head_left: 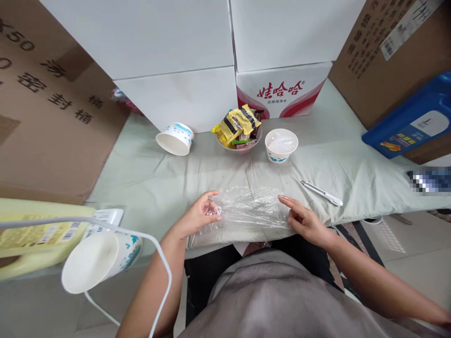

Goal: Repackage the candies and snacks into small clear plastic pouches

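Note:
A crinkled sheet of clear plastic film (252,206) stretches between my two hands, low over the front of the cloth. My left hand (202,213) has its inner fingers curled on the film's left end, with index finger and thumb apart. At the opposite end, my right hand (305,220) points its index finger along the film, while its thumb and other fingers close on the edge. Beyond the film, a clear bowl (243,149) holds yellow-wrapped snacks (236,124). To its right stands an upright paper cup (278,157) with clear plastic inside.
One paper cup (178,139) lies tipped over at the back left; another (93,260) leans at the left edge beside a white cable (164,263). A pen (321,193) lies to the right. White cartons (176,103), brown boxes (52,117) and a blue bottle (412,122) surround the cloth.

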The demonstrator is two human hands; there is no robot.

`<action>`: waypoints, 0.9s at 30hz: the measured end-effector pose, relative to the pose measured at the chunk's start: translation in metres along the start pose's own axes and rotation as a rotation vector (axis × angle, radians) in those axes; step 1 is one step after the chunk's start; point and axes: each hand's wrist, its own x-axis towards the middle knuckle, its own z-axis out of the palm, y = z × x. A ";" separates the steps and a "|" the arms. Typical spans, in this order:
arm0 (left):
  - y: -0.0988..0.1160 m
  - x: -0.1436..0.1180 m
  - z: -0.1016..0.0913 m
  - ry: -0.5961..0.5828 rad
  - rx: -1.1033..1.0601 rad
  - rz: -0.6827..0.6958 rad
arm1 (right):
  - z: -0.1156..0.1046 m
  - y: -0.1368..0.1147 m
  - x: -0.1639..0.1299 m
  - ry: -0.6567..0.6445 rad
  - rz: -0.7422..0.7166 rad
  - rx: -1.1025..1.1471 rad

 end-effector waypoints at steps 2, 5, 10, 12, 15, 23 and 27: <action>0.000 -0.002 -0.006 -0.003 -0.035 -0.024 | 0.002 0.002 -0.001 -0.008 0.027 -0.073; -0.002 0.001 -0.008 0.135 -0.096 -0.037 | 0.007 0.003 0.000 0.004 0.019 -0.211; -0.010 0.007 -0.005 0.379 -0.112 -0.045 | 0.012 0.002 0.004 -0.022 -0.017 -0.377; -0.013 0.008 -0.005 0.433 -0.053 -0.060 | 0.013 0.003 0.006 -0.034 0.004 -0.409; -0.017 0.008 -0.006 0.503 0.120 -0.098 | 0.015 0.004 0.009 -0.040 0.023 -0.460; -0.013 -0.004 0.026 0.870 0.885 0.301 | 0.021 -0.001 0.012 -0.074 0.018 -0.597; -0.015 -0.010 0.058 0.354 1.089 0.655 | 0.021 -0.004 0.013 -0.063 0.033 -0.690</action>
